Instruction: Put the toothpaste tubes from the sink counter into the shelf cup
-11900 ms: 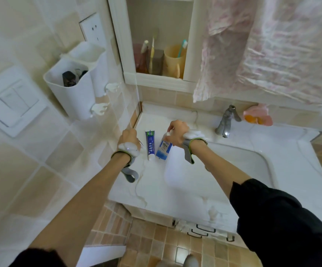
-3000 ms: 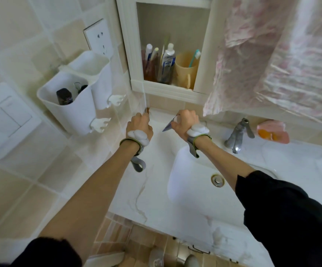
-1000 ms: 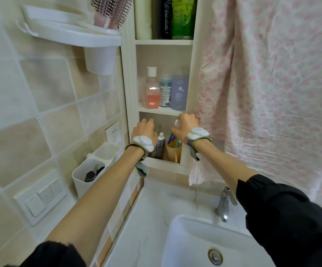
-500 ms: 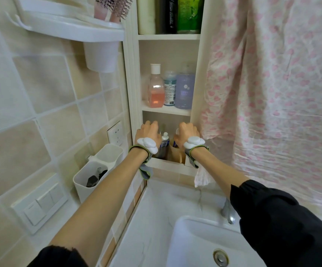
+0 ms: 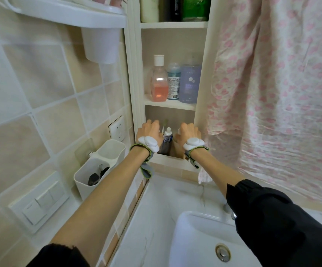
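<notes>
My left hand (image 5: 149,132) reaches into the lowest shelf compartment (image 5: 162,156), knuckles toward me, fingers curled forward and out of sight, so I cannot tell whether they grip anything. My right hand (image 5: 189,133) is in the same compartment near its right wall, fingers curled the same way; something white shows at its left edge, but I cannot tell what it is or whether the hand holds it. Both wrists carry white sensor pods on grey straps. Between the hands a toothpaste tube (image 5: 168,140) stands upright, white cap on top, blue label below; the cup holding it is hidden behind my hands. On the shelf above stand a pink bottle (image 5: 158,81), a teal bottle (image 5: 173,81) and a purple bottle (image 5: 189,82). Below, the white sink counter (image 5: 156,218) meets the basin (image 5: 198,243) at the lower right. A pink patterned curtain (image 5: 271,93) hangs at the right
</notes>
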Demonstrator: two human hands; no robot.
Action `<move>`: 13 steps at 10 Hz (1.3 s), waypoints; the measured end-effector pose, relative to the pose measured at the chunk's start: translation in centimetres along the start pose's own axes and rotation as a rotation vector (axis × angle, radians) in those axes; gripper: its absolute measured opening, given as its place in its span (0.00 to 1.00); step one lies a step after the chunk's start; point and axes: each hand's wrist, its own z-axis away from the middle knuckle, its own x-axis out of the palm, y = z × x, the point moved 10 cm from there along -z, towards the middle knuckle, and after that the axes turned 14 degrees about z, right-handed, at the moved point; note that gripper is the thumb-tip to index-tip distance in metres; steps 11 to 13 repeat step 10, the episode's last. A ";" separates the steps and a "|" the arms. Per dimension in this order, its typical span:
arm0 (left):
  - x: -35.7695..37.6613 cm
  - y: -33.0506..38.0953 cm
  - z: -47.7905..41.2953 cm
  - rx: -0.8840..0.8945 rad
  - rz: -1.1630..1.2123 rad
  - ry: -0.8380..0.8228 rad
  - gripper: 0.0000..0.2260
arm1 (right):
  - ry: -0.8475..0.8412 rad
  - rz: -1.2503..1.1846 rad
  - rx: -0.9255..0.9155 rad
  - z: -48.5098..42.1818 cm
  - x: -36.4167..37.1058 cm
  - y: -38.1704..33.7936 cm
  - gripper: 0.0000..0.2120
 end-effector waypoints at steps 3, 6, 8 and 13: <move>0.8 -0.3 -0.2 -0.004 0.015 -0.024 0.09 | -0.006 0.033 -0.004 -0.2 0.3 0.2 0.06; 0.6 -0.1 -0.1 -0.003 0.014 -0.033 0.10 | -0.074 0.037 -0.013 -0.4 0.3 -0.1 0.05; 0.4 0.2 0.2 -0.003 0.012 -0.050 0.10 | -0.078 0.025 -0.027 0.5 -1.0 -0.3 0.08; -0.1 0.3 0.4 -0.009 0.045 -0.041 0.11 | 0.087 -0.057 -0.030 1.4 -3.6 0.4 0.11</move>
